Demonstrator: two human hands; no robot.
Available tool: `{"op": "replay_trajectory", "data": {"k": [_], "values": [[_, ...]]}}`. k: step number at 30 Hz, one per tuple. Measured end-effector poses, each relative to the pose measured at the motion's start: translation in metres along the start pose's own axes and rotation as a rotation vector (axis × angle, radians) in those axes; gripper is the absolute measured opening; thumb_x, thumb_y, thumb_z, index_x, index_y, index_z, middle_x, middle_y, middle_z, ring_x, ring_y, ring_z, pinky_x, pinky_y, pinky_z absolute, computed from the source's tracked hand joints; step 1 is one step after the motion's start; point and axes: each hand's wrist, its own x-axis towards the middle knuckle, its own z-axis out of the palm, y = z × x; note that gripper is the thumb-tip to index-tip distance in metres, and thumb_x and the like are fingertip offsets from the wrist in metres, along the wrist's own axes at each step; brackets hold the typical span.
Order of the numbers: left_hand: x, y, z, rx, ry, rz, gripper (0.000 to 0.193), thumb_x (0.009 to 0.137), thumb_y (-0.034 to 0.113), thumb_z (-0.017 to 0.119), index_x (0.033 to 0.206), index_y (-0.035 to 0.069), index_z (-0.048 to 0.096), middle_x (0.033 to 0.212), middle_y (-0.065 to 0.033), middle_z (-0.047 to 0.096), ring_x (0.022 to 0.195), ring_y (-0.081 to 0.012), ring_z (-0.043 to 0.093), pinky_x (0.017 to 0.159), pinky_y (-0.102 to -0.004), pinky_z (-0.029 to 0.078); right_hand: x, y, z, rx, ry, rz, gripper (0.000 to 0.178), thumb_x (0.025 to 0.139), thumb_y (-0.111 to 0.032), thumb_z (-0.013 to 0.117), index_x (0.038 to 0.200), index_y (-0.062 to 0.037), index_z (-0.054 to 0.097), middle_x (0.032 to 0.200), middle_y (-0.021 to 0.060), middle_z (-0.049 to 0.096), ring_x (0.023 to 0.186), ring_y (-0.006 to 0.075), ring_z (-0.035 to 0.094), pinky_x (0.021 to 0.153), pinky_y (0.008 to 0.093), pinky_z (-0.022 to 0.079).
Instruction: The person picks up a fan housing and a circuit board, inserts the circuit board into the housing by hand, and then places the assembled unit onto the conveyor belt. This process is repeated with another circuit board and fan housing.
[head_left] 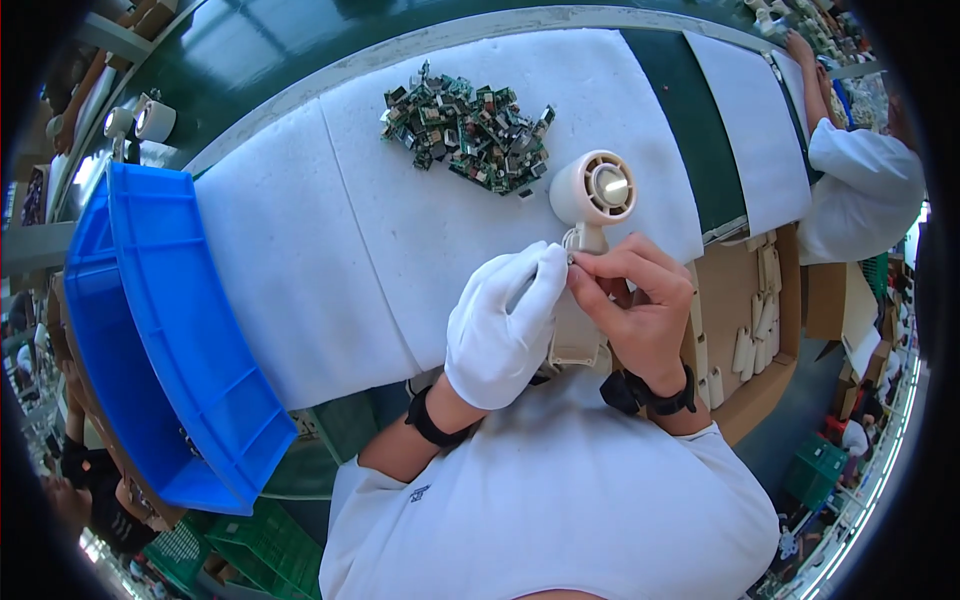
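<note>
A cream handheld fan [595,190] with a round grilled head lies in front of me, its neck pointing toward my body. Over its neck my left hand [505,325], in a white glove, is closed with thumb and fingertips pinched together. Bare-fingered, my right hand [640,300] pinches at the same spot, its fingertips meeting the glove. Whatever small piece sits between the fingertips is mostly hidden. Below the hands shows a cream handle part [575,345], partly covered. Beyond the fan, a heap of small green circuit boards [465,130] is spread on the white foam sheet [270,250].
A blue plastic bin [190,320] stands tilted at my left. At my right a cardboard box [740,405] holds several cream handle pieces [755,335]. More fan heads [155,121] stand at the far left. Another person in a white shirt [865,190] works at the far right.
</note>
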Motion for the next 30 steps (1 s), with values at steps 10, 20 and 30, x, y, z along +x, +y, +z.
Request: {"op": "replay_trajectory", "data": {"k": [10,20,30], "values": [[0.006,0.009,0.004,-0.142,0.131,-0.103,0.046,0.084,-0.007,0.073,0.127,0.005,0.066,0.118,-0.0169,0.069,0.098,-0.0328,0.069,0.084,-0.0376,0.057,0.003,0.015,0.008,0.030,0.070,-0.177,0.055,0.078,-0.002,0.083,0.130,-0.0060,0.065,0.086,-0.0005,0.069,0.073,0.0062,0.051,0.074,0.0248,0.040],[0.007,0.009,0.006,-0.080,0.140,-0.095,0.045,0.083,-0.005,0.074,0.127,0.005,0.066,0.115,-0.0169,0.070,0.097,-0.0326,0.070,0.083,-0.0375,0.058,-0.002,0.008,0.008,0.228,0.067,0.173,0.049,0.079,-0.004,0.084,0.125,-0.0061,0.067,0.088,-0.0021,0.072,0.066,-0.0004,0.043,0.056,0.0164,0.029],[0.025,0.010,-0.008,-0.109,-0.029,-0.146,0.047,0.080,-0.002,0.075,0.126,0.006,0.067,0.112,-0.0157,0.069,0.095,-0.0347,0.069,0.084,-0.0399,0.056,0.003,0.031,-0.010,0.215,-0.104,0.144,0.053,0.078,-0.001,0.084,0.126,-0.0028,0.064,0.095,0.0042,0.069,0.084,0.0089,0.062,0.071,0.0198,0.046]]}}
